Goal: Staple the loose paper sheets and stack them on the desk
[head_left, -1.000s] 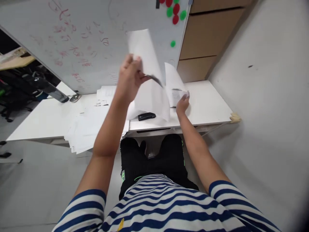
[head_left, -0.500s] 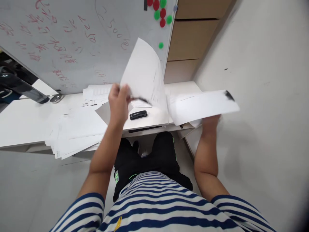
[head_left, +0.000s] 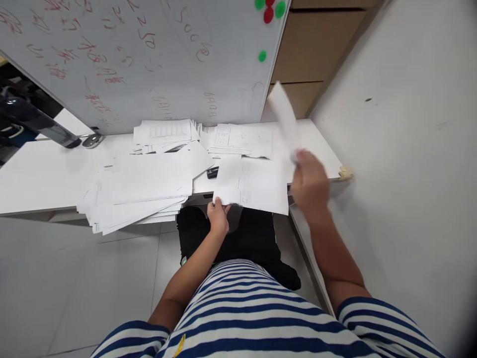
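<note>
Left hand (head_left: 218,216) had thumb and fingers closed on the near left corner of the lower sheet (head_left: 263,181), which stretched right and forward from it, over the front edge of the table (head_left: 48,174). Right hand (head_left: 311,184), blurred, was up off the table gripping the raised sheet (head_left: 283,112), which stuck up beyond it; couldn't tell if the two sheets were joined. Black stapler (head_left: 212,172) sat just beyond left hand, partly covered by the lower sheet. Big paper pile (head_left: 149,174) was left of left hand, overhanging the front edge. Printed stack (head_left: 242,139) lay beyond both hands, between them sideways. Mouse (head_left: 92,141) was well off to the left.
</note>
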{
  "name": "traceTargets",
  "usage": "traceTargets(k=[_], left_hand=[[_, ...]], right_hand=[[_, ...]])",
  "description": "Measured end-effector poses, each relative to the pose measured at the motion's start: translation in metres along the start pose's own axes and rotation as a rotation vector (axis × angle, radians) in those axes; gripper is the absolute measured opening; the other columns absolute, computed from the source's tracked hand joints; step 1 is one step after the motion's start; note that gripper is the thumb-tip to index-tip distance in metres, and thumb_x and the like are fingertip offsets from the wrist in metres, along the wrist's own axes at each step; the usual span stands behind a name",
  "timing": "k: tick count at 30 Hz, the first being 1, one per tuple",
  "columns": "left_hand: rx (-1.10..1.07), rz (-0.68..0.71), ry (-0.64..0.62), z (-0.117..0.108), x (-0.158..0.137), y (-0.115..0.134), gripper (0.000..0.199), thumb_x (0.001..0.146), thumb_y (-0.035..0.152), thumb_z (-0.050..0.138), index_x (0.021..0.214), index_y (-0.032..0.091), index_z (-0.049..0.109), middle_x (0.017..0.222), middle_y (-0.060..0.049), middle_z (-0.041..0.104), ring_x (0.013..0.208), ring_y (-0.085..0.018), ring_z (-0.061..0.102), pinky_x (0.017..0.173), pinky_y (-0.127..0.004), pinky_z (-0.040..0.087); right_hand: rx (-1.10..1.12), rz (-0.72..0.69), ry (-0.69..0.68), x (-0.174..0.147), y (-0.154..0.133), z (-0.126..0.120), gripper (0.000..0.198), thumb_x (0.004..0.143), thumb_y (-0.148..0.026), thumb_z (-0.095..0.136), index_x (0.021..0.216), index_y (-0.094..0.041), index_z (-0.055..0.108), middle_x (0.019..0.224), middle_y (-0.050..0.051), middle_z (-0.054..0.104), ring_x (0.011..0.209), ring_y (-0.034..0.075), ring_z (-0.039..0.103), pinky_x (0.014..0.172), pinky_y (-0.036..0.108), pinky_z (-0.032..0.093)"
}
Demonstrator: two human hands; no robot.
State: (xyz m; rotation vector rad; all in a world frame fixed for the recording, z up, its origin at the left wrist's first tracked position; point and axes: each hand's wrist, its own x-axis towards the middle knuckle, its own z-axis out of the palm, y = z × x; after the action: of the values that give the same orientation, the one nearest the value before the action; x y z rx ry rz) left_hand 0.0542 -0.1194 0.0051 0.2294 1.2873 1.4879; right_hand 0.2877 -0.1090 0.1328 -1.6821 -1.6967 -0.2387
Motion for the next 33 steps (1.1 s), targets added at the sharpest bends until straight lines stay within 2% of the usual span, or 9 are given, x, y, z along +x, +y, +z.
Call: traceTargets(k=[7,11,16,19,23,25,28,31,33], left_hand=[[-0.062,-0.094,-0.113,-0.004,-0.008,-0.003,0.015,0.089,0.029,0.062,0.085,0.022,0.050,0.083,0.003,0.067,0.071,-0.008,0.067,0.076,-0.026,0.060],[-0.031,-0.174,-0.261,-0.013,-0.007,0.005,0.013,0.085,0.033,0.062,0.087,0.022,0.055,0.085,0.001,0.069,0.070,-0.012,0.070,0.075,-0.031,0.061],[0.284,-0.249,-0.329,-0.020,0.014,0.024,0.049,0.088,0.067,0.051,0.098,0.020,0.063,0.089,-0.008,0.073,0.064,-0.020,0.072,0.054,-0.029,0.056],[0.561,-0.248,-0.387,-0.018,0.029,0.031,0.047,0.079,0.061,0.070,0.097,0.017,0.065,0.083,-0.008,0.072,0.054,-0.018,0.068,0.046,-0.025,0.050],[0.726,-0.169,-0.471,-0.017,0.041,0.029,0.044,0.075,0.052,0.078,0.095,0.014,0.068,0.079,-0.004,0.070,0.055,-0.014,0.063,0.055,-0.028,0.054],[0.732,-0.090,-0.520,-0.020,0.043,0.024,0.048,0.076,0.056,0.075,0.098,0.013,0.070,0.083,-0.005,0.072,0.062,-0.015,0.064,0.060,-0.028,0.054],[0.758,-0.006,-0.633,-0.028,0.043,0.019,0.056,0.078,0.062,0.070,0.105,0.013,0.072,0.094,-0.008,0.075,0.076,-0.018,0.066,0.071,-0.029,0.054],[0.818,0.098,-0.762,-0.034,0.037,0.024,0.057,0.083,0.062,0.064,0.113,0.014,0.070,0.108,-0.009,0.075,0.093,-0.022,0.068,0.084,-0.033,0.053],[0.896,0.230,-0.803,-0.032,0.031,0.034,0.053,0.089,0.059,0.058,0.117,0.015,0.069,0.114,-0.009,0.074,0.102,-0.024,0.067,0.090,-0.034,0.052]], right_hand=[[-0.034,-0.162,-0.484,-0.106,0.006,0.078,0.058,0.096,-0.016,0.035,0.148,-0.036,0.049,0.158,0.005,0.043,0.150,0.029,0.034,0.120,0.059,0.032],[-0.042,-0.181,-0.518,-0.132,0.022,0.093,0.057,0.097,-0.018,0.038,0.148,-0.039,0.048,0.159,0.004,0.040,0.150,0.028,0.033,0.122,0.061,0.026],[-0.033,-0.212,-0.497,-0.133,0.034,0.099,0.056,0.096,-0.015,0.039,0.147,-0.036,0.051,0.160,0.006,0.038,0.151,0.028,0.031,0.123,0.060,0.023],[-0.032,-0.251,-0.495,-0.133,0.038,0.099,0.054,0.096,-0.014,0.040,0.145,-0.032,0.053,0.160,0.009,0.040,0.151,0.029,0.031,0.123,0.060,0.021],[0.051,-0.276,-0.504,-0.146,0.041,0.094,0.046,0.099,-0.027,0.048,0.145,-0.027,0.053,0.163,0.013,0.033,0.152,0.033,0.028,0.122,0.065,0.012],[0.148,-0.104,-0.416,-0.156,0.046,0.093,0.051,0.097,-0.041,0.054,0.145,-0.025,0.052,0.166,0.014,0.026,0.154,0.035,0.023,0.121,0.068,0.007],[0.428,0.494,-0.161,-0.161,0.064,0.094,0.061,0.091,-0.054,0.057,0.141,-0.020,0.053,0.161,0.017,0.037,0.149,0.034,0.034,0.120,0.064,0.023],[0.952,0.987,-0.234,-0.150,0.088,0.090,0.060,0.076,-0.058,0.073,0.122,-0.020,0.065,0.129,0.014,0.068,0.121,0.029,0.064,0.103,0.050,0.053],[1.217,1.081,-0.285,-0.133,0.101,0.078,0.053,0.063,-0.049,0.086,0.104,-0.019,0.071,0.106,0.009,0.077,0.098,0.025,0.073,0.091,0.040,0.060]])
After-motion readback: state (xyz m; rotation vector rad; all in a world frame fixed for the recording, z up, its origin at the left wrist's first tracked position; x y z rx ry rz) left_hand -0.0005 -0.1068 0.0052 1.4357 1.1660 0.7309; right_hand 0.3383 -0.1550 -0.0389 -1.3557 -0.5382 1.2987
